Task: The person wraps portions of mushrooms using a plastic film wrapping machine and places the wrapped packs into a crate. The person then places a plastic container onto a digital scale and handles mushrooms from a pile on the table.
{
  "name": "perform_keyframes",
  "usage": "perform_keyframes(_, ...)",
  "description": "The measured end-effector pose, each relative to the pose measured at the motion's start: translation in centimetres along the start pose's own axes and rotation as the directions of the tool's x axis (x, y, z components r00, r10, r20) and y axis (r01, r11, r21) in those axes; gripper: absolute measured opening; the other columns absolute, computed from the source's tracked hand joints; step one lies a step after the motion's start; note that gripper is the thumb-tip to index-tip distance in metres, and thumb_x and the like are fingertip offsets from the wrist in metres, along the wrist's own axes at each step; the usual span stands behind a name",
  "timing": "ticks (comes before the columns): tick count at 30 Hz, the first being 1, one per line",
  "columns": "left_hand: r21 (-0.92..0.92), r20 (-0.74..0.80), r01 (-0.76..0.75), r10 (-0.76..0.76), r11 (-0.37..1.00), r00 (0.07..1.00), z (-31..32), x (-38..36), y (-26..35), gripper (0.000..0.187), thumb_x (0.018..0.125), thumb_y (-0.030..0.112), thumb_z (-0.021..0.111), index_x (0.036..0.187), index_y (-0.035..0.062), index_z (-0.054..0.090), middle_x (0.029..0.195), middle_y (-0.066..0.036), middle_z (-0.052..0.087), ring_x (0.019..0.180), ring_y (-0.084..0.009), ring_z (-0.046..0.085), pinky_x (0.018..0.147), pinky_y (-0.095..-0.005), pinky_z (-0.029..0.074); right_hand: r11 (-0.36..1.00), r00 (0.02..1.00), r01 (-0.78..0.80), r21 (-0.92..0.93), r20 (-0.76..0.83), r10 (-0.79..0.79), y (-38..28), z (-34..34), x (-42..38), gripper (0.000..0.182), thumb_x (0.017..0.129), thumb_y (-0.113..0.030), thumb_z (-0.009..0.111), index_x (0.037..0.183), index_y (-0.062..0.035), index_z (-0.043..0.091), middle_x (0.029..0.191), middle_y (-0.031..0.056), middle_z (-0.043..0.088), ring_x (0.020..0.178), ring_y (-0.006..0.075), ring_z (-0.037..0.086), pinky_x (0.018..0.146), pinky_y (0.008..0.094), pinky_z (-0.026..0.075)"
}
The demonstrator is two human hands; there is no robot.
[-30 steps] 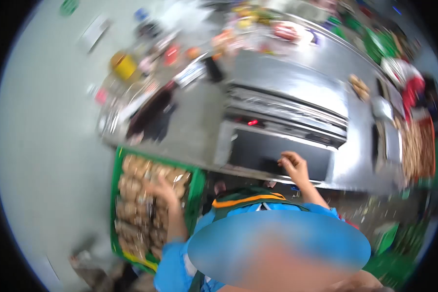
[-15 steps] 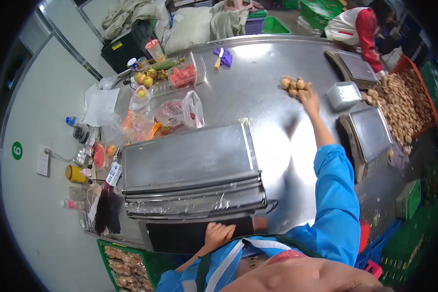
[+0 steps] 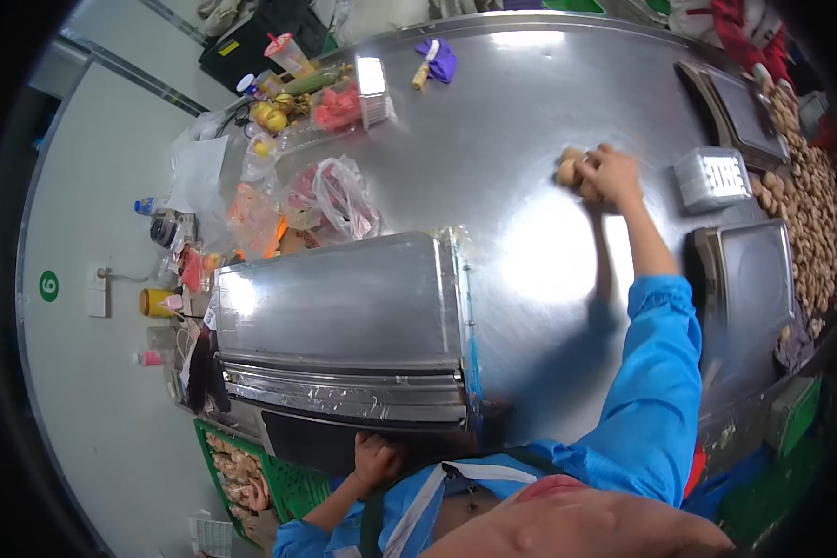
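On the metal table [image 3: 511,121], my right hand [image 3: 612,177] is closed over a small cluster of round brown mushrooms [image 3: 569,166], its fingers touching them from the right. Part of the cluster is hidden under the fingers. My left hand [image 3: 377,458] rests with curled fingers at the front edge of the wrapping machine [image 3: 335,307], on its black front strip [image 3: 316,448]. Nothing shows in the left hand, though its palm is hidden. A stack of clear trays [image 3: 711,179] stands to the right of my right hand.
Two scales [image 3: 749,279] stand at the right, beside a large heap of mushrooms [image 3: 814,232]. Fruit [image 3: 270,116], plastic bags [image 3: 339,200] and a purple cloth with a knife [image 3: 437,63] lie at the left and back. A co-worker's red sleeve [image 3: 730,28] shows at the upper right.
The view has shifted and turned. My right hand has closed further over the mushroom cluster. My left hand has moved left along the machine's front edge.
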State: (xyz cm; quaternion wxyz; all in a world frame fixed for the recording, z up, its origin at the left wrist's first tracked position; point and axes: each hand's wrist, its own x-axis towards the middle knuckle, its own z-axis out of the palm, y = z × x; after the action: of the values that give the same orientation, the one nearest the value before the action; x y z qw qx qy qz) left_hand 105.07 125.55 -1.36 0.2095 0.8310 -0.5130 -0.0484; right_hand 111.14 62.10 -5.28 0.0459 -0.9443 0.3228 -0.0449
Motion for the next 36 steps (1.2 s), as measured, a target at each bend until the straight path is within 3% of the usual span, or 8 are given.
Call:
perform_keyframes(6, -0.084, 0.148, -0.112, 0.123, 0.990, 0.981, 0.3, 1.0, 2.3, 0.020, 0.066, 0.013, 0.067, 0.084, 0.0163, 0.061, 0.063, 0.001, 0.052, 0.064, -0.0188, 0.054, 0.063, -0.0364, 0.037, 0.972, 0.981, 0.192, 0.135, -0.059, -0.185, -1.9, 0.3, -21.6, 0.040, 0.070, -0.045, 0.062, 0.095, -0.0140, 0.064, 0.109, 0.0102, 0.057, 0.093, 0.0262, 0.054, 0.088, 0.0412, 0.034)
perform_keyframes(10, -0.557, 0.082, -0.334, 0.450, 0.761, 0.889, 4.4, 5.8, 9.8, 0.027, 0.070, 0.011, 0.065, 0.097, 0.0109, 0.060, 0.082, -0.005, 0.059, 0.075, -0.0217, 0.057, 0.068, -0.0328, 0.044, 0.984, 0.987, 0.145, 0.100, -0.090, -0.136, -3.4, -2.0, -32.8, 0.042, 0.066, -0.042, 0.066, 0.097, -0.0136, 0.062, 0.109, 0.0127, 0.057, 0.097, 0.0250, 0.055, 0.088, 0.0427, 0.036)
perform_keyframes(12, -0.630, 0.160, -0.079, 0.228, 0.773, 0.960, 7.5, 8.1, 13.7, 0.033, 0.071, 0.010, 0.067, 0.102, 0.0032, 0.056, 0.104, -0.014, 0.056, 0.100, -0.0320, 0.054, 0.086, -0.0383, 0.042, 0.995, 0.995, 0.095, 0.034, 0.025, -0.096, -3.5, -3.7, -35.0, 0.047, 0.066, -0.042, 0.066, 0.102, -0.0123, 0.060, 0.114, 0.0146, 0.054, 0.104, 0.0268, 0.053, 0.091, 0.0464, 0.034)
perform_keyframes(16, -0.594, 0.140, 0.232, -0.185, 0.770, 0.973, 13.7, 15.5, 17.3, 0.091, 0.067, 0.027, 0.075, 0.134, 0.0003, 0.019, 0.132, -0.024, 0.024, 0.125, -0.0369, 0.025, 0.104, -0.0427, 0.025, 0.944, 0.898, -0.189, 0.270, -0.341, 0.278, 0.5, -5.6, -36.0, 0.061, 0.072, -0.041, 0.064, 0.119, -0.0052, 0.051, 0.120, 0.0198, 0.051, 0.109, 0.0343, 0.049, 0.097, 0.0468, 0.032)
perform_keyframes(20, -0.605, 0.363, 0.508, -0.356, 0.613, 0.861, 18.6, 17.9, 18.1, 0.105, 0.062, 0.038, 0.078, 0.136, 0.0025, 0.013, 0.133, -0.025, 0.018, 0.125, -0.0401, 0.022, 0.103, -0.0456, 0.024, 0.581, 0.917, -0.343, 0.738, 0.131, 0.376, 4.5, 3.1, -37.5, 0.055, 0.080, -0.036, 0.060, 0.122, -0.0031, 0.049, 0.123, 0.0200, 0.047, 0.106, 0.0326, 0.052, 0.090, 0.0377, 0.041)
perform_keyframes(22, -0.541, 0.415, 0.517, -0.324, 0.663, 0.850, 17.9, 18.6, 19.2, 0.111, 0.058, 0.046, 0.079, 0.137, 0.0045, 0.013, 0.133, -0.027, 0.016, 0.124, -0.0419, 0.021, 0.104, -0.0461, 0.023, 0.540, 0.919, -0.294, 0.789, 0.078, 0.386, 3.4, 1.8, -37.5, 0.054, 0.081, -0.035, 0.060, 0.122, -0.0030, 0.049, 0.121, 0.0195, 0.048, 0.107, 0.0314, 0.051, 0.091, 0.0372, 0.041)
perform_keyframes(28, -0.504, -0.129, 0.069, -0.155, 0.861, 0.979, 7.0, 20.3, 18.5, 0.103, 0.064, 0.048, 0.075, 0.137, 0.0071, 0.016, 0.133, -0.033, 0.014, 0.121, -0.0511, 0.021, 0.098, -0.0544, 0.027, 0.652, 0.881, -0.036, 0.757, -0.284, 0.378, -5.2, -11.5, -32.9, 0.049, 0.082, -0.033, 0.058, 0.121, -0.0041, 0.051, 0.124, 0.0177, 0.043, 0.112, 0.0302, 0.047, 0.091, 0.0362, 0.041)
perform_keyframes(36, -0.336, -0.409, 0.261, -0.390, 0.905, 0.825, -9.5, 17.8, -3.1, 0.084, 0.068, 0.049, 0.070, 0.131, 0.0072, 0.033, 0.130, -0.025, 0.033, 0.117, -0.0413, 0.036, 0.099, -0.0463, 0.031, 0.506, 0.980, 0.122, 0.854, -0.184, 0.073, -30.3, -10.0, -19.6, 0.053, 0.087, -0.042, 0.051, 0.119, -0.0008, 0.050, 0.121, 0.0255, 0.044, 0.110, 0.0391, 0.045, 0.096, 0.0407, 0.035)
